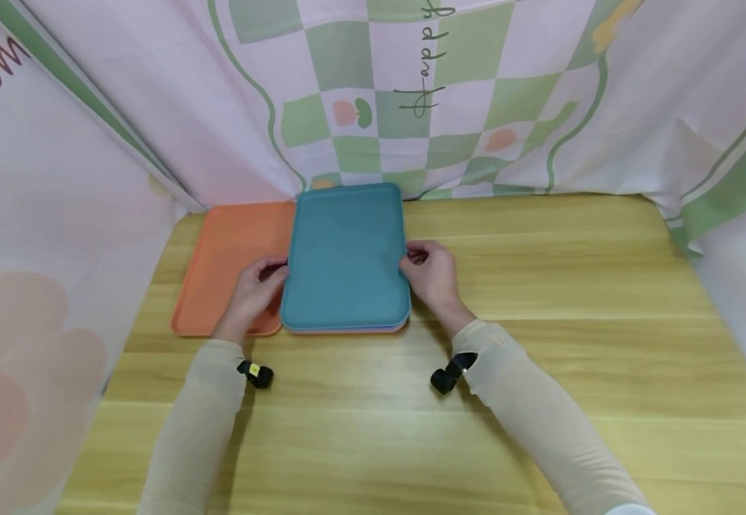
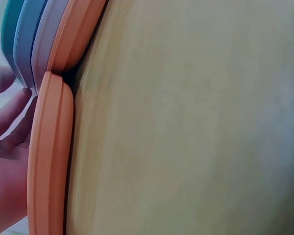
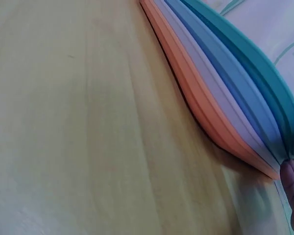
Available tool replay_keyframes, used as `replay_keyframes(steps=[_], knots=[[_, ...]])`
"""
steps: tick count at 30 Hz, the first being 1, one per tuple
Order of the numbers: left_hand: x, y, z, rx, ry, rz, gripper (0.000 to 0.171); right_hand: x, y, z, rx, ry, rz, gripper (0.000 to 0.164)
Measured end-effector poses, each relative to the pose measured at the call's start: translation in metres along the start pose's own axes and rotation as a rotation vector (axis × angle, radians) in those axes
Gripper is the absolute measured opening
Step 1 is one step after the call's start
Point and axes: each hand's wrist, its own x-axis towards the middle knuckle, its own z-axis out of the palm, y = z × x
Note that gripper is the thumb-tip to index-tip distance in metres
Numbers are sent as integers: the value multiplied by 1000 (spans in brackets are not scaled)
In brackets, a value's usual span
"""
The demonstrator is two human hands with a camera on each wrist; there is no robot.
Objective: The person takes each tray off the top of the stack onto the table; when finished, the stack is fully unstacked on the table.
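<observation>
A teal tray (image 1: pixel 347 257) tops a stack on the table. Beneath it the wrist views show the edges of a blue tray (image 3: pixel 235 73), a lavender tray (image 3: pixel 215 83) and an orange tray (image 3: pixel 196 100). My right hand (image 1: pixel 433 275) pinches the teal tray's right edge, fingertips tucked beneath its rim. On the opposite side, my left hand (image 1: pixel 257 293) holds the teal tray's left edge between thumb and fingers, over a second orange tray (image 1: pixel 227 272) lying flat beside the stack. In the left wrist view its fingers (image 2: pixel 12 112) are partly hidden behind that orange tray's rim.
The wooden table (image 1: pixel 572 300) extends to the right and in front of the stack. A curtain (image 1: pixel 405 93) with green checks hangs along the table's back edge, close behind the trays. Another patterned cloth (image 1: pixel 57 236) borders the left side. Small black cameras sit on both wrists.
</observation>
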Motion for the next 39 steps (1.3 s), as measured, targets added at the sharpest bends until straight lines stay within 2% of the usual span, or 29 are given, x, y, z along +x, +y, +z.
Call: replay_keyframes(steps=[6,14,21,29,39], knots=[[0,0,3,-23,15,27,35,0,-1,-6,25,33,29,31],[0,-3,1,-84,-32,26,42,-2,-1,-11,89,7,113,35],[2,-3,1,-48,-27,30,41,-4,1,-12,157,55,162,36],[0,-2,0,-63,-27,54,42,-5,6,-15,212,114,170,36],[2,-4,0,-44,-32,37,42,-6,16,-25,278,141,205,36]])
